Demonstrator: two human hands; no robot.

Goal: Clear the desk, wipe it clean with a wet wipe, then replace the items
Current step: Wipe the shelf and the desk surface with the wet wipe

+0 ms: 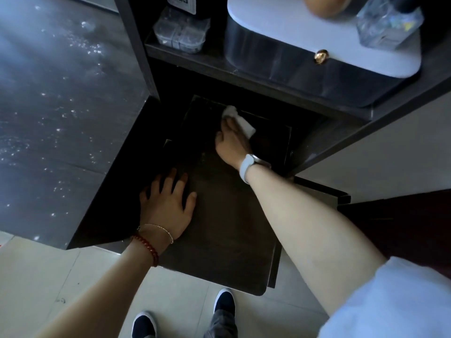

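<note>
White wet wipe (238, 118) pressed by right hand (231, 140) at tabletop (227, 228) twelve o'clock; left hand (168, 203) flat, released, bracing at nine. Wiping underway; next, sweep toward six.

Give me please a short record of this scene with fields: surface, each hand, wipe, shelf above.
surface: dark desk, bare where visible
right hand: presses the wet wipe on the desk, far under the shelf
left hand: flat on the desk, fingers spread, holding nothing
wipe: white, crumpled, under the fingers
shelf above: clear plastic box, grey case with white lid, glass bottle
</note>
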